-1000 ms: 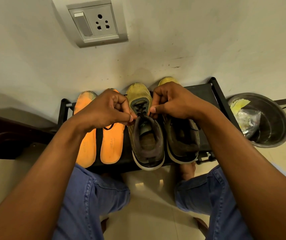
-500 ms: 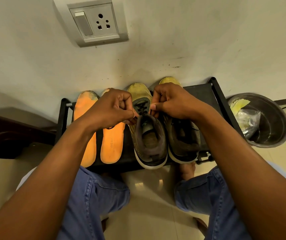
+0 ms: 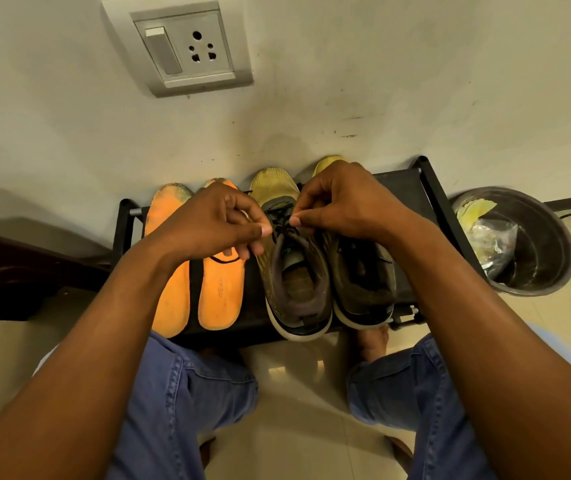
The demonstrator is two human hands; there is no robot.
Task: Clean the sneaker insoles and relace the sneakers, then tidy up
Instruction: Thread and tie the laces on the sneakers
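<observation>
Both hands are drawing slightly apart since the previous half second, left hand (image 3: 215,223) and right hand (image 3: 343,202) each pinching the black shoelace (image 3: 279,220) over the yellow-green mesh sneaker (image 3: 294,271) on the black shoe rack (image 3: 426,188). At 3 o'clock, a round dark metal basin (image 3: 550,251) is holding a crumpled clear plastic bag (image 3: 491,244).

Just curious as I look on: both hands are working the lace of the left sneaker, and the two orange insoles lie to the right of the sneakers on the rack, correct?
Not quite. The head view shows the orange insoles lying left of the sneakers, not right. Both hands, left and right, do work the lace of the left sneaker on the rack.
</observation>
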